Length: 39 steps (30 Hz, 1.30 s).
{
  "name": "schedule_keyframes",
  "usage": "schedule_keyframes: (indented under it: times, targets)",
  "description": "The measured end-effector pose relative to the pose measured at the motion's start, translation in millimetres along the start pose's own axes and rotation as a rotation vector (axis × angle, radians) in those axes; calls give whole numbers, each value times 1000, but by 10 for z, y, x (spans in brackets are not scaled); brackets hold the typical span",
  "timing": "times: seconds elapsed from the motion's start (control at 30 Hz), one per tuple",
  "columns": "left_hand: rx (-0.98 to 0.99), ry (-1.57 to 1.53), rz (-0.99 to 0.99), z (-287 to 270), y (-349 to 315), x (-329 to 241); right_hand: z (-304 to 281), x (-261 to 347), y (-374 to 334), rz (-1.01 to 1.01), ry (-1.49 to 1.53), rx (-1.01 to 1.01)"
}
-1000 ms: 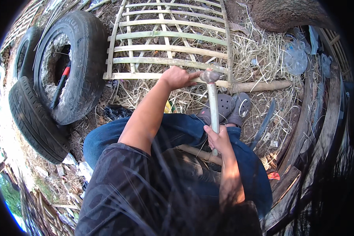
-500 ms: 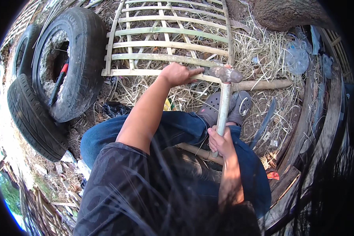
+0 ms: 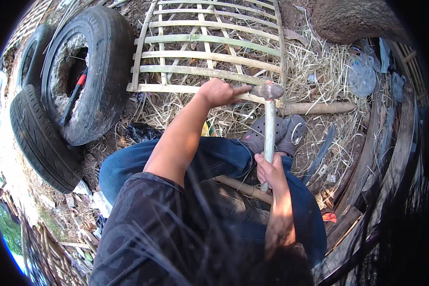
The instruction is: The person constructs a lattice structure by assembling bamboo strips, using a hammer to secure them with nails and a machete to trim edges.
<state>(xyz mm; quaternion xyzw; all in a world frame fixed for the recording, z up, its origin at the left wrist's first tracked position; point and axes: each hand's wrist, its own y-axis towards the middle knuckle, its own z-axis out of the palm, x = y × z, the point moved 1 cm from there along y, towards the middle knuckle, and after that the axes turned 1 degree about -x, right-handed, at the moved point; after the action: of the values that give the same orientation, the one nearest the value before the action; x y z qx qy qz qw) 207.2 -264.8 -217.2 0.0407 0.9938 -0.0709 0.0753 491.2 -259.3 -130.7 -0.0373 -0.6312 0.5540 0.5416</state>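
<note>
A bamboo lattice (image 3: 214,56) of crossed strips lies on the ground ahead of me. My left hand (image 3: 218,92) is closed on its nearest bamboo strip (image 3: 169,88), index finger stretched along the strip toward the right. In my right hand (image 3: 271,171) is a hammer (image 3: 270,126), gripped low on its pale wooden handle. The dark, worn hammer head is over the strip's right end, by the lattice's corner, close to my left fingertip. Whether the head touches the strip I cannot tell. Beneath that corner runs a thick wooden pole (image 3: 319,107).
Two tyres stand at the left, the larger tyre (image 3: 114,62) holding a red-and-black tool (image 3: 76,95); another tyre (image 3: 40,143) leans nearer. My clogs (image 3: 267,131) are below the lattice. A long blade (image 3: 321,152) lies to their right. Bamboo shavings and a tree trunk (image 3: 352,21) are beyond.
The hammer head has shifted slightly left toward my left hand and turned a little. Both hands keep their grips; the whole view has moved slightly.
</note>
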Motion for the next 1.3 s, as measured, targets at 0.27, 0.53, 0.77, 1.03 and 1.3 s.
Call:
schedule_keyframes:
  times: [0.27,0.53,0.77,1.03,1.3]
  targets:
    - [24,-30,-9,-26,40,45,-65,-45,80,-1,-50,-4]
    - [-44,-8,28,23,-6,35,-14,-16,23,18,-3,8]
    - [26,-6,-8,12,46,48,-31,-59,101,50,-99,-4]
    - [37,-16,-20,-23,3,20,34,-76,54,90,-46,-14]
    - [68,-30,-21,-23,21,-34,9,-33,-18,113,22,-14]
